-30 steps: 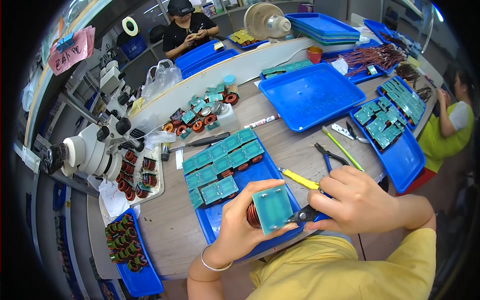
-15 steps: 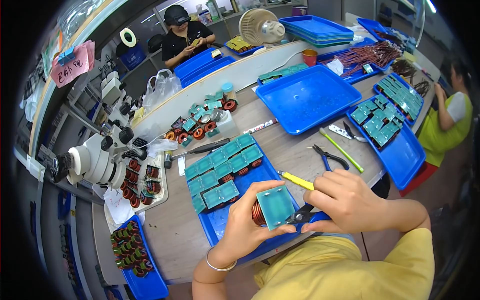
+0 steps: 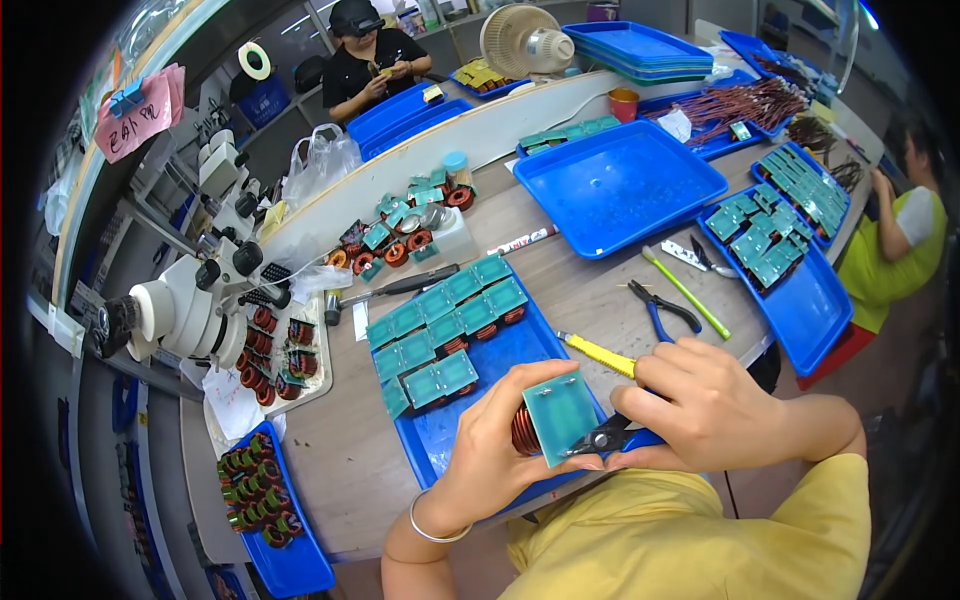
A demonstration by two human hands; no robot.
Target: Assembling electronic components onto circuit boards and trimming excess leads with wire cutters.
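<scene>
My left hand (image 3: 492,440) grips a square green circuit board (image 3: 561,418) by its sides, with its copper coil (image 3: 524,430) against my palm. Closed round blue handles, my right hand (image 3: 700,408) holds a pair of wire cutters (image 3: 608,436). Their dark jaws are at the board's lower right corner, by the solder points. A yellow utility knife (image 3: 598,354) reaches behind my right fingers; I cannot tell whether it is held. Beneath my left hand, a blue tray (image 3: 425,445) carries rows of similar boards (image 3: 440,318) with coils.
Blue-handled pliers (image 3: 655,308) and a green pen-like tool (image 3: 688,292) lie beyond my right hand. A large blue tray (image 3: 620,190) stands farther back. At left are a microscope (image 3: 185,315) and a tray of coils (image 3: 262,490). Two other people sit at the back and right.
The cutters' jaws and the board have shifted slightly right and tilted a little. Both hands keep their grip. The whole view has moved slightly.
</scene>
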